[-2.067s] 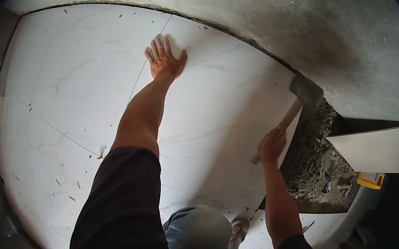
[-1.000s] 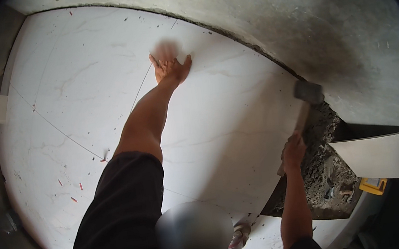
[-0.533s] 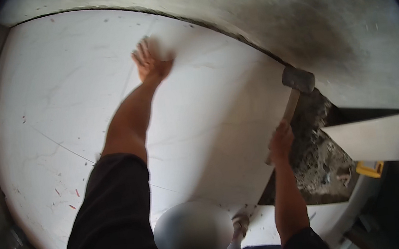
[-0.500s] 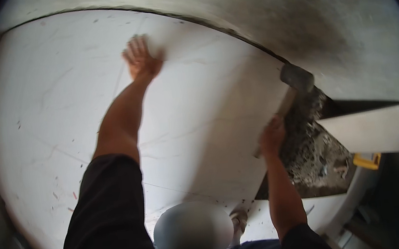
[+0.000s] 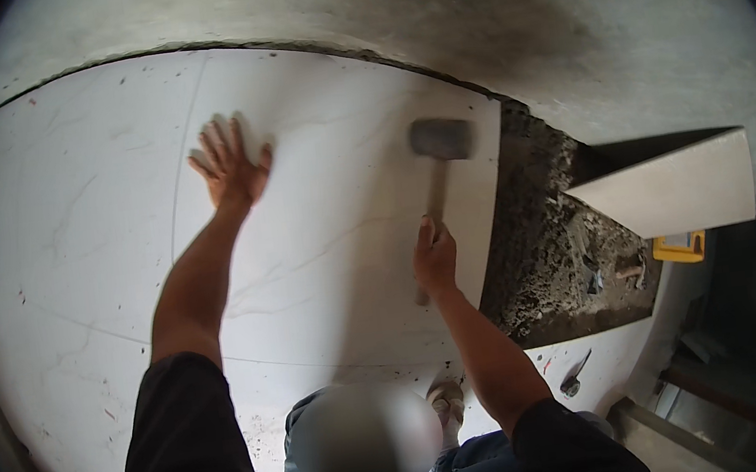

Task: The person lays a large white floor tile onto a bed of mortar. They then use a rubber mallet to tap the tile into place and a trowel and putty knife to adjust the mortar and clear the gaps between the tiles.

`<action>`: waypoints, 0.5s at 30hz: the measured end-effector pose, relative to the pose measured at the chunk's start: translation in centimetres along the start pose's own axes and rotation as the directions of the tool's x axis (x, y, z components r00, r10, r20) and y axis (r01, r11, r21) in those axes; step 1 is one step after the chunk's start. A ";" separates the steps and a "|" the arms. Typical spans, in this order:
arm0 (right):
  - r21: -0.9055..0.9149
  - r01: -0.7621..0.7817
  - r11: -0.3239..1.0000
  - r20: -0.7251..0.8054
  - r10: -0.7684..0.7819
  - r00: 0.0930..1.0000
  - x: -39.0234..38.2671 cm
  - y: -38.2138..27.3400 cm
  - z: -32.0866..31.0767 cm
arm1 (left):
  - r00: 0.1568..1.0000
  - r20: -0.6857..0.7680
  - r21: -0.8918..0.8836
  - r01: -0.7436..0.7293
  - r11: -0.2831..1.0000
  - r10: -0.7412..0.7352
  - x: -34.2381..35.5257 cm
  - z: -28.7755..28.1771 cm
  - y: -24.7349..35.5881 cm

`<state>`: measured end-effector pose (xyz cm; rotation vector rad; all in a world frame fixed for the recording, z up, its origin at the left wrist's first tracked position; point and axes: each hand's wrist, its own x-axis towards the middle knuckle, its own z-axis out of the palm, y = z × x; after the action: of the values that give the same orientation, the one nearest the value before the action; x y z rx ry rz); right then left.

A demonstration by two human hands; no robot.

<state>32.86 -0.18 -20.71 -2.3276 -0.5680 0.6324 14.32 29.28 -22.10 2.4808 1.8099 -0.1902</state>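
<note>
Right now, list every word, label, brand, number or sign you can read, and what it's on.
None readable in view.
Mallet: head blurred, no lettering visible.
Yellow-edged item: too small to tell if its pale face carries print.
Marbled white tiles: veins, joint lines and specks only.
Grey wall: stains and faint marks, nothing legible.

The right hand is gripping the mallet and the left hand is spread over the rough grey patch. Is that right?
Not quite: the left hand is spread over the white tile, not the rough grey patch, as the head view shows. The right hand is gripping the mallet.
</note>
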 end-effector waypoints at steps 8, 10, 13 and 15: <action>-0.029 -0.076 0.997 0.049 0.077 0.996 0.1 1.0 0.8 | 0.983 0.149 -0.147 -0.088 0.985 0.110 -11.4 -0.9 1.1; 0.116 -0.123 0.986 0.160 0.104 0.982 -1.7 -5.7 -1.4 | 0.966 0.244 -0.182 -0.035 0.983 0.080 -16.2 0.4 -0.9; 0.193 -0.106 0.975 0.083 0.092 0.992 -1.7 -4.0 -1.4 | 0.938 0.301 -0.285 -0.083 0.955 0.171 -19.7 -0.1 1.1; 0.150 -0.032 0.988 0.026 0.029 0.999 -1.4 -2.8 -0.8 | 0.931 0.295 -0.345 -0.105 0.933 0.213 -22.1 0.9 0.7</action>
<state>31.55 0.60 -17.80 -2.1941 -0.4793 0.6936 8.30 8.14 -19.94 2.1970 1.3727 -0.2556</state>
